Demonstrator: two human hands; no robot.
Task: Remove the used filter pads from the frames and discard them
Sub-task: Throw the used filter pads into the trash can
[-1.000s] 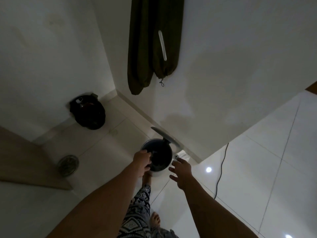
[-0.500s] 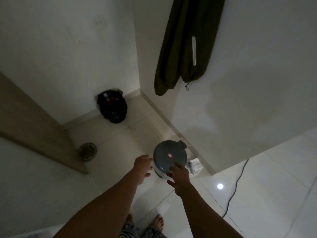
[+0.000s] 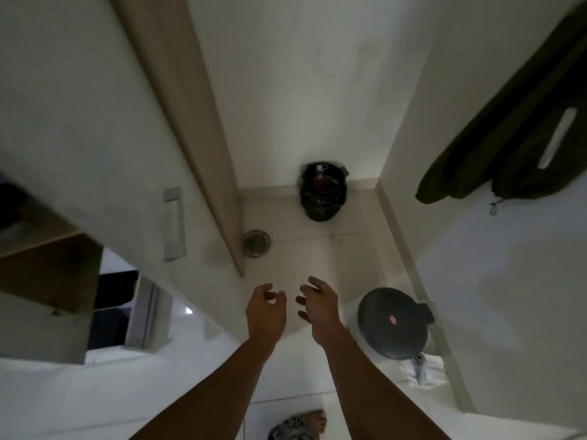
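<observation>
Two hands hover empty over the floor [image 3: 317, 252]: our left hand [image 3: 265, 312] and right hand [image 3: 319, 308], side by side, fingers loosely curled. The bin [image 3: 392, 322], lid down, stands at the floor's right edge, near our right hand.

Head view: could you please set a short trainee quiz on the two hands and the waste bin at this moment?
1. True or false: the left hand grips an object.
2. On which side of the right hand does the waste bin stand? A) the person's left B) the person's right C) directly beneath it
3. Fill in: the bin is ___ (open or closed).
Key: 1 false; 2 B; 3 closed.
</observation>
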